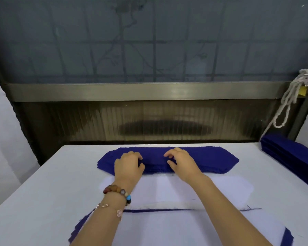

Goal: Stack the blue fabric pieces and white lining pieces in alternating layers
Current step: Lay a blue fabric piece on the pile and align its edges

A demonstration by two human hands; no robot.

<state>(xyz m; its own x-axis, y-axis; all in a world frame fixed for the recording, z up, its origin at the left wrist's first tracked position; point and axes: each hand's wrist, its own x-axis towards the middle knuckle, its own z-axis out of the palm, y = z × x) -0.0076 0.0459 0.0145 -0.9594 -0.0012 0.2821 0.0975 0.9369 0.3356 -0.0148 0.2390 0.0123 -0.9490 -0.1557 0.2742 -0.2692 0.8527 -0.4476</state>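
Table [43,192] runs L to R under everything. L hand [129,164], w/ bead bracelet [117,191] and thin chain bracelet [114,210] on that wrist, sits on the L-centre part of the blue fabric pile [212,160]. Its fingers are bent, tips down on the top layer, thumb at the near edge; can't tell if a layer is pinched or only pressed. Pile lies at the far side of the table, long axis L–R, ends cut at an angle. R hand [182,163] is on the same pile just R of centre, same clawed pose, grip likewise can't be told. Both hands are abt equally near. Key relation: the top blue piece is right under the fingertips, and its target is prob. back toward the body. The white lining pieces [220,190] lie just nearer than the pile and parallel to it. Nearer again is the layered stack [167,228], white on top w/ blue edges showing. So the next move looks like a lift and a straight pull toward the body, axis kept L–R. Far R there is a second blue stack [292,153], w/ white cord [288,96] hanging above. No brand, label or readable writing.
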